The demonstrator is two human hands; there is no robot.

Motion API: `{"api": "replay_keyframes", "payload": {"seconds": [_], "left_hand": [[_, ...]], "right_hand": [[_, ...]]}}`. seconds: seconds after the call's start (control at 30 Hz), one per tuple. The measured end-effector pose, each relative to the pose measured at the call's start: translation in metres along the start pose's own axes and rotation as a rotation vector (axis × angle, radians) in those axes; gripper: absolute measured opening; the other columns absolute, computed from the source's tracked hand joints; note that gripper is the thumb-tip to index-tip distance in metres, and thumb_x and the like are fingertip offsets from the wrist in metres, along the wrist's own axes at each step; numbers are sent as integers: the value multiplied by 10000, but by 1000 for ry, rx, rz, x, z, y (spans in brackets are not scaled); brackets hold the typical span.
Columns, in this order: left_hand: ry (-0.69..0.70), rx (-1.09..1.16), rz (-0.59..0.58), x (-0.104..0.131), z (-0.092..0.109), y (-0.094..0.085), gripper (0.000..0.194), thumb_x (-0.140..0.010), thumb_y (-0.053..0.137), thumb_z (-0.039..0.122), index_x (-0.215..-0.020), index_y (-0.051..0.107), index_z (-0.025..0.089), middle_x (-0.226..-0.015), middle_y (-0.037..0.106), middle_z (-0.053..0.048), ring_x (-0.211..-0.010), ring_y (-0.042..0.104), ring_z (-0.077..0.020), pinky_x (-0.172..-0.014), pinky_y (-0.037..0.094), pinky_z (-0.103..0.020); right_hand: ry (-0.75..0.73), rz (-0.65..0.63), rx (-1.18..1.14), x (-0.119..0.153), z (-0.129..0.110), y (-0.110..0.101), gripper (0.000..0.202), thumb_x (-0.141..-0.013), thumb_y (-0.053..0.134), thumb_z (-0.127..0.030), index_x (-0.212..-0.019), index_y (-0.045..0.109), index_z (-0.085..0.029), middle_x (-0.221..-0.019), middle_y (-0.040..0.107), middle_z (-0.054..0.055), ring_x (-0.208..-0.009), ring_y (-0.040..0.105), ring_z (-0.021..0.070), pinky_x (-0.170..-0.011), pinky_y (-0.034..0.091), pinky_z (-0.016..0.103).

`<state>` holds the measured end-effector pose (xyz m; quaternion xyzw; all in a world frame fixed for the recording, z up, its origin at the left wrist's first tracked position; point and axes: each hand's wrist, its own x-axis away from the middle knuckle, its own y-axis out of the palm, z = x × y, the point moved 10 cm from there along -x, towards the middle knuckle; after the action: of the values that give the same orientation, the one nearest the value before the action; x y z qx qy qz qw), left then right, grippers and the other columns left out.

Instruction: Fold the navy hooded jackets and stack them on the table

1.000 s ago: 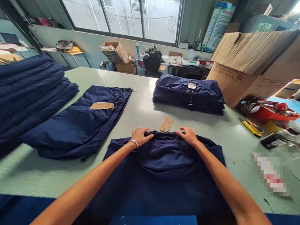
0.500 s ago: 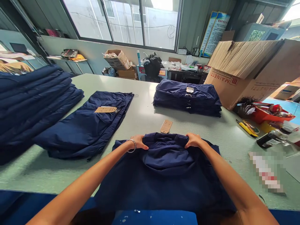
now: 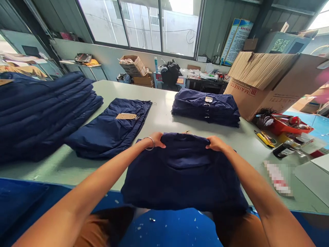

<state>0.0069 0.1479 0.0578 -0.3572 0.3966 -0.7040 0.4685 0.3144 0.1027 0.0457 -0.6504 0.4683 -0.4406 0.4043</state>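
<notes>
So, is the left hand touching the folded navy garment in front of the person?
Touching. The head view shows the left hand gripping the far left edge of the folded navy garment, fingers curled over the cloth. The right hand grips the opposite corner.

Pale green tabletop (image 3: 159, 120) carried everything. Folded navy stack (image 3: 207, 106) with a small tag sat at its far middle. Left of that stack lay a flat navy garment (image 3: 110, 128) with a tan hangtag (image 3: 125, 116); further left, a tall pile of navy garments (image 3: 43, 109). Right of the stack stood an open cardboard box (image 3: 267, 92) full of flat card sheets. Near the box's front: red tray (image 3: 290, 125) of bits, yellow cutter (image 3: 263, 138), dark bottle (image 3: 284, 150). Behind the stack, beyond the tabletop, a smaller cardboard box (image 3: 133, 66) and a black bag (image 3: 169, 72) sat under the window (image 3: 144, 24).
</notes>
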Motion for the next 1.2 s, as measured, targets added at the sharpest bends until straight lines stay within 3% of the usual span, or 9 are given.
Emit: {"api": "replay_keyframes", "payload": {"seconds": [0.2, 0.37, 0.53, 0.67, 0.77, 0.9, 1.1, 1.2], "left_hand": [[32, -179, 63, -20, 24, -41, 289, -599, 810, 349, -827, 744, 185, -758, 716, -24, -832, 678, -241, -735, 473, -262], [52, -299, 182, -44, 38, -63, 320, -704, 805, 321, -969, 745, 151, -892, 736, -56, -879, 663, -209, -758, 455, -243], [8, -287, 240, -93, 27, -66, 350, -789, 775, 294, -1073, 703, 103, -1020, 722, -83, -947, 626, -175, -837, 434, -250], [-33, -257, 318, -134, 15, -71, 345, -897, 678, 317, -1160, 655, 95, -1155, 678, -112, -1080, 593, -197, -958, 394, -310], [-25, -248, 432, -150, 18, -83, 348, -933, 634, 326, -1185, 633, 86, -1172, 665, -126, -1124, 579, -229, -982, 376, -350], [-6, -251, 485, -148, 26, -90, 347, -955, 598, 331, -1204, 610, 91, -1180, 657, -129, -1124, 575, -232, -987, 373, -350], [35, -285, 463, -124, 24, -86, 378, -965, 579, 317, -1219, 579, 38, -1158, 666, -151, -1109, 576, -218, -963, 372, -302], [15, -267, 433, -107, 19, -84, 362, -955, 591, 332, -1198, 595, 64, -1136, 682, -133, -1104, 574, -220, -953, 380, -292]], "right_hand": [[72, 126, 88, -6, 2, -52, 275, -797, 725, -205, -1066, 739, -258, -1033, 753, 39, -981, 689, 225, -752, 446, 251], [115, 199, 183, -27, 4, -76, 226, -818, 723, -246, -1043, 732, -276, -1057, 750, 46, -981, 693, 239, -768, 462, 277], [135, 242, 291, -78, 11, -86, 210, -855, 696, -255, -1063, 713, -243, -1102, 736, 102, -1012, 688, 270, -793, 465, 316], [100, 366, 470, -113, 8, -105, 222, -923, 620, -251, -1118, 674, -162, -1098, 725, 170, -1006, 688, 254, -807, 433, 317], [86, 465, 509, -125, 5, -123, 243, -972, 532, -232, -1147, 639, -101, -1147, 694, 214, -1046, 672, 260, -833, 399, 336], [115, 553, 546, -124, 3, -137, 255, -981, 447, -173, -1140, 625, -82, -1145, 688, 216, -1018, 672, 271, -831, 373, 349], [36, 546, 577, -100, -6, -119, 262, -949, 410, -136, -1080, 634, -102, -1078, 700, 183, -927, 662, 260, -799, 349, 342], [-2, 546, 578, -80, -13, -112, 255, -940, 418, -140, -1061, 639, -108, -1062, 696, 180, -908, 647, 255, -798, 338, 343]]}}
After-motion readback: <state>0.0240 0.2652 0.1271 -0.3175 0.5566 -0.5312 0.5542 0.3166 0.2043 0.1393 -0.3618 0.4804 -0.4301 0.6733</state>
